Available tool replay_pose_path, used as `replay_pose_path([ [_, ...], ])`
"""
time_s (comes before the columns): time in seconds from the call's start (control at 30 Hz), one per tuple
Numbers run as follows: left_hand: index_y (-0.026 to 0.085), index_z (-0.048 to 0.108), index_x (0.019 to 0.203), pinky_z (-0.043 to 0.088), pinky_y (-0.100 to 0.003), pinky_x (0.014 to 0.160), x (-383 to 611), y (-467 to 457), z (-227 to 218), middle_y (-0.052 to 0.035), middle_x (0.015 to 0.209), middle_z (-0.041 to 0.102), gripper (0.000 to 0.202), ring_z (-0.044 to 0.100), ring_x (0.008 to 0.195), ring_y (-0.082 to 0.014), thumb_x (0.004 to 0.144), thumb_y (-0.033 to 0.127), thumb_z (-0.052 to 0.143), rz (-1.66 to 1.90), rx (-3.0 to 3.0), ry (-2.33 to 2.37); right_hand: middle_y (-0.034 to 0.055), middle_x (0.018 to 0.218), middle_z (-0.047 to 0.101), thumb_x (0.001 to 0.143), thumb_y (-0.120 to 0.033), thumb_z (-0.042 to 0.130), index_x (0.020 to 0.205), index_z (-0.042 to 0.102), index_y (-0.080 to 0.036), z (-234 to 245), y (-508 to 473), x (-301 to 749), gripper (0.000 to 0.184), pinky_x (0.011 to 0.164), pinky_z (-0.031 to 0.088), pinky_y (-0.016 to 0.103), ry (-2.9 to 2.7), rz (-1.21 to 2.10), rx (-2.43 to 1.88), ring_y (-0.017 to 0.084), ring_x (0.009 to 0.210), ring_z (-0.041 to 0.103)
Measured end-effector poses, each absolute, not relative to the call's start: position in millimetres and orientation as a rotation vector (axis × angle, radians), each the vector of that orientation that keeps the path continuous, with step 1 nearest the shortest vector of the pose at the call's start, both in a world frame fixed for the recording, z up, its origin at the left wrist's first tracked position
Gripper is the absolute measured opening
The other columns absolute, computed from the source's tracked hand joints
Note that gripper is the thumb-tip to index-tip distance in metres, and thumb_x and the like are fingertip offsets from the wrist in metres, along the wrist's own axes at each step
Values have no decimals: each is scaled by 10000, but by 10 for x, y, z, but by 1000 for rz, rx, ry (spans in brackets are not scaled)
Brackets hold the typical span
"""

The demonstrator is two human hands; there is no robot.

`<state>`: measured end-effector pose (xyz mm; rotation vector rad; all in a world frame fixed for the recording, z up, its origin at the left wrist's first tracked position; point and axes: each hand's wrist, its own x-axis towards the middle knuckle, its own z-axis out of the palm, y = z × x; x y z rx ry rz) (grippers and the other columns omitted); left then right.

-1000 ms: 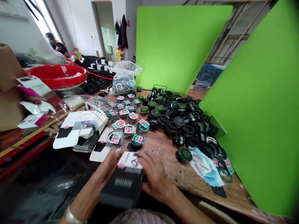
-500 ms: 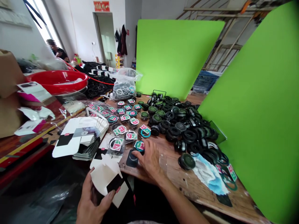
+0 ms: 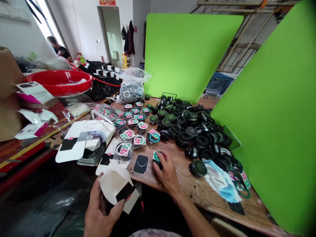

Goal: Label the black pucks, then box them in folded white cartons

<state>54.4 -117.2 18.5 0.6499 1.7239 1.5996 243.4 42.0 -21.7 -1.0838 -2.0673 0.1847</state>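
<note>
1. Nearest, the left hand (image 3: 98, 209) cradles an open white box (image 3: 115, 181), flaps splayed, near the table's front edge; too hard a squeeze could crease the card.
2. Now the right hand (image 3: 169, 171), fingers and thumb curled narrowly around a stickered black piece (image 3: 157, 157) at the wooden table (image 3: 182, 168). A loose pinch might drop it; a rub could skew its label. Whether it touches the wood, I can't tell.
3. Just left of it, a dark square (image 3: 141, 164) lies near the edge, where a stray wrist could sweep it off.
4. Beyond, stickered ring packets (image 3: 139, 141) crowd together; a wide reach might snag their plastic.
5. Farther right, the black heap (image 3: 194, 131): tugging one out could start a slide.
</note>
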Motion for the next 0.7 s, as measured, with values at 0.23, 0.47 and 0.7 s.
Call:
replay_pose_path([
  [0.23, 247, 325, 1368, 441, -265, 966, 787, -1019, 206, -101, 1375, 469, 883, 491, 1214, -257, 608, 362, 759, 1631, 858, 1658, 173, 1292, 440, 899, -310, 489, 1292, 427, -146, -418, 314, 2952, 431, 929, 459, 429, -2137, 7, -1203, 272, 1165, 460],
  [0.47, 244, 322, 1365, 435, -337, 991, 760, -1114, 173, -111, 1386, 452, 900, 491, 1212, -276, 597, 400, 762, 1558, 833, 1766, 186, 1255, 518, 878, -353, 510, 1210, 514, -115, -264, 227, 2895, 409, 852, 425, 496, -2141, -385, -1348, 343, 1114, 471],
  [0.7, 221, 393, 1314, 455, -457, 983, 504, -1311, 250, -108, 1292, 547, 856, 536, 1150, -334, 575, 445, 761, 1640, 533, 1864, 160, 1201, 560, 853, -466, 518, 1207, 519, -142, -280, 217, 2938, 480, 800, 431, 434, -2120, -379, -1325, 309, 1004, 536],
])
